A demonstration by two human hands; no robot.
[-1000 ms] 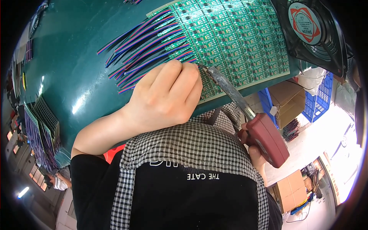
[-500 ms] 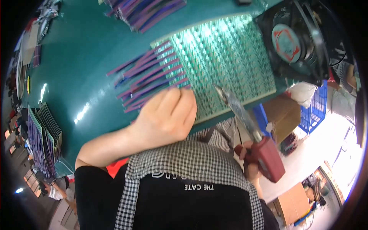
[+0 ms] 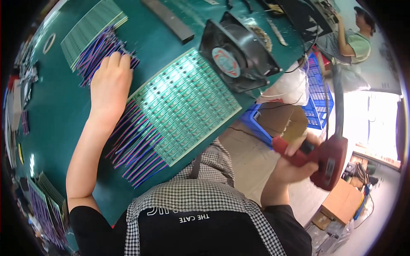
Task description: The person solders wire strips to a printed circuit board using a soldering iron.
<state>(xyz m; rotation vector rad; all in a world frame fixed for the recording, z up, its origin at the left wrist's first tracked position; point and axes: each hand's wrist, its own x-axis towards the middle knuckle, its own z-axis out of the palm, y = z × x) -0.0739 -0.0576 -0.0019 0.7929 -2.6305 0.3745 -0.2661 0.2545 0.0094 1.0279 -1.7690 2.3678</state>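
My left hand (image 3: 110,81) reaches far out over the teal table (image 3: 55,111) and rests with curled fingers on a bundle of purple and blue wires (image 3: 99,53) beside a second green circuit panel (image 3: 89,26). Whether it grips the wires is unclear. Nearer me lies a large green circuit panel (image 3: 188,102) with several coloured wires (image 3: 136,149) fanned from its near edge. My right hand (image 3: 294,164) is off the table at my right side, shut on a red soldering gun (image 3: 326,160) whose long tip points upward.
A black fan (image 3: 237,53) stands just beyond the large panel. Blue plastic crates (image 3: 316,98) and cardboard boxes sit on the floor to the right. Another person (image 3: 356,36) works at the far right. More wired panels (image 3: 42,205) are stacked at the left edge.
My left hand left the near panel's wires and stretched to the far wire bundle. My right hand pulled the soldering gun away from the panel, out to my right.
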